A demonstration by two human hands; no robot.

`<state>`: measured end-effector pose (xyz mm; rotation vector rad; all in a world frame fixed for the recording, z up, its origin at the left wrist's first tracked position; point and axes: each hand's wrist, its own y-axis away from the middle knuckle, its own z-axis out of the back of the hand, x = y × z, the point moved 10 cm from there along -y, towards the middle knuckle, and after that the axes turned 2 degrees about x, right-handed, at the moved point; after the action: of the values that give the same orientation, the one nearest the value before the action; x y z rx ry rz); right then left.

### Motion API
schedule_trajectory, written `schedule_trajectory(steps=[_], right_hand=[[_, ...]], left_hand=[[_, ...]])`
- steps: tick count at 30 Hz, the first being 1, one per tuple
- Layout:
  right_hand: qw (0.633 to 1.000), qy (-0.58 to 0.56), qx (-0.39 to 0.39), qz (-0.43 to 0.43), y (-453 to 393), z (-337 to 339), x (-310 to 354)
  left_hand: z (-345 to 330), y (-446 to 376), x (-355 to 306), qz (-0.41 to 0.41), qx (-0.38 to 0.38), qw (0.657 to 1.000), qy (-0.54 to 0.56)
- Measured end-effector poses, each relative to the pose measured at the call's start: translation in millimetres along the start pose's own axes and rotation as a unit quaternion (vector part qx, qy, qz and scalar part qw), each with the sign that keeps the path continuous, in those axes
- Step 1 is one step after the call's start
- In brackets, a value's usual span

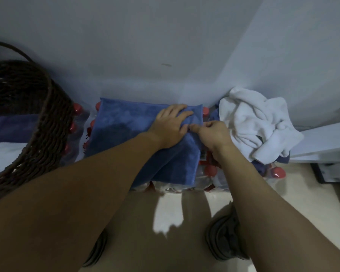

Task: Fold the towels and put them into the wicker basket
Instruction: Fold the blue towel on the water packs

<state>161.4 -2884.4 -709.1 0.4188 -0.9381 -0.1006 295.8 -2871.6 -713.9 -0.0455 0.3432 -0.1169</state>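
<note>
You are in a corner of a home, maybe a storeroom, plain pale walls [165,46], light tiled floor [165,213], shrink-wrapped packs of red-capped bottles [210,171] stacked against the wall, a wicker basket [47,122], a heap of white towels [255,122] for washing day

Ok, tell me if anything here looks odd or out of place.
The blue towel is being folded on shrink-wrapped packs of red-capped bottles, not a table. The white towel lies crumpled on the packs, unfolded. Nothing spilled or damaged.

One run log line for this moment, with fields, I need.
stage: folding | left hand: flat on blue towel | right hand: pinching towel edge | white towel: unfolded | wicker basket: left
</note>
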Motion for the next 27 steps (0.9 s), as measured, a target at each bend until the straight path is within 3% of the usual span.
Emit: schedule_trajectory(steps=[3,6,10,13,19,27], right_hand=[[0.989,0.095,0.103,-0.048,25.8,-8.9,-16.9],[0.972,0.154,0.172,-0.033,51.1,-15.1,-21.9],[0.991,0.043,0.127,0.012,70.2,-8.5,-17.2],[0.99,-0.088,0.105,-0.021,83.7,-9.3,-30.2],[0.978,-0.16,0.131,0.003,107.1,-9.6,-43.2],[0.974,-0.053,0.211,-0.069,134.0,-18.1,-83.1]], left_hand=[[1.9,0.5,1.3,-0.009,-0.035,0.999,0.011],[1.3,1.4,-0.1,-0.01,-0.041,0.999,0.01],[-6.2,-0.8,4.2,0.005,-0.004,1.0,0.012],[-10.2,-2.8,5.9,0.014,0.026,0.999,0.02],[-9.0,0.1,3.5,0.011,0.028,0.999,0.021],[-8.9,0.5,4.0,0.018,0.035,0.999,0.016]])
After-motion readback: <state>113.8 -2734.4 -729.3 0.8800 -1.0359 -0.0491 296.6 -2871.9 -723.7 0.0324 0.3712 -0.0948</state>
